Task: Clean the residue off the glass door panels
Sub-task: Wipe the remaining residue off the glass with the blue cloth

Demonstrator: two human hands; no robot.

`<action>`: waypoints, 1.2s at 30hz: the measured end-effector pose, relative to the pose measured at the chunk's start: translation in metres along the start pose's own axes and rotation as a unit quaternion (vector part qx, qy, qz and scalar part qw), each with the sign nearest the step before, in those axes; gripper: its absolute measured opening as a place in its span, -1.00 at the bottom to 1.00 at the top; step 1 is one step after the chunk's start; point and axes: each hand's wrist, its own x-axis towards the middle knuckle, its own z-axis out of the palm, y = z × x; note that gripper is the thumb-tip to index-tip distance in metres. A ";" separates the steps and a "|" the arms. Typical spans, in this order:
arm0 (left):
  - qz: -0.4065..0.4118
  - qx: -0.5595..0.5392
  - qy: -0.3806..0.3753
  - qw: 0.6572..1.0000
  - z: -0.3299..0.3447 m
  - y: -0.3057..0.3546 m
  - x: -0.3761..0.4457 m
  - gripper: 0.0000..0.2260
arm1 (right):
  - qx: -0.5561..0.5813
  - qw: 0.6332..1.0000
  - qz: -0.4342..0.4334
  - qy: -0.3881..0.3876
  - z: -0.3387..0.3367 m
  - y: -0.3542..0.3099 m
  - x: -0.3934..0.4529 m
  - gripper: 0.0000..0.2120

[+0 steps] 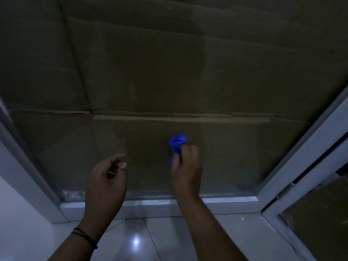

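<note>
A large glass door panel (169, 81) fills most of the view, with brown cardboard showing behind it. My right hand (186, 166) grips a bunched blue cloth (177, 143) and holds it against the lower part of the glass. My left hand (107, 178) hovers to the left of it, close to the glass, with its fingers loosely curled and nothing in it. A dark band circles the left wrist. Pale smears show on the glass near the bottom edge.
A white metal frame (150, 204) runs along the panel's bottom and up both sides. A second glass panel (320, 213) stands at the lower right, set at an angle. Glossy floor tiles (135, 242) lie below.
</note>
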 end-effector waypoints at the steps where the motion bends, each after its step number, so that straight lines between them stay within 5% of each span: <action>1: 0.002 0.007 0.007 1.000 -0.003 0.000 0.000 -0.81 | 0.003 0.999 -0.019 -0.026 0.009 -0.015 -0.004 -0.85; 7: 0.000 0.024 0.035 0.999 -0.016 0.003 0.000 -0.83 | 0.128 0.973 0.000 -0.191 0.027 -0.052 -0.013 -0.86; 11: 0.010 0.035 0.021 0.999 -0.015 0.009 -0.001 -0.82 | 0.253 0.954 0.143 -0.071 -0.007 -0.004 -0.023 -0.83; 15: 0.019 0.043 0.001 0.999 -0.015 0.010 0.003 -0.81 | 0.140 0.949 0.262 0.101 -0.045 0.083 -0.021 -0.89; 19: 0.035 0.034 0.007 0.999 -0.016 0.010 0.006 -0.79 | 0.062 0.937 0.337 0.067 -0.040 0.128 -0.007 -0.86; 29: 0.045 0.050 0.036 0.997 -0.030 -0.001 0.009 -0.78 | 0.159 0.952 0.263 0.009 0.041 0.007 -0.029 -0.67; 36: 0.046 0.059 0.044 0.996 -0.038 0.004 0.010 -0.82 | 0.282 0.949 0.132 -0.054 0.043 -0.102 -0.006 -0.87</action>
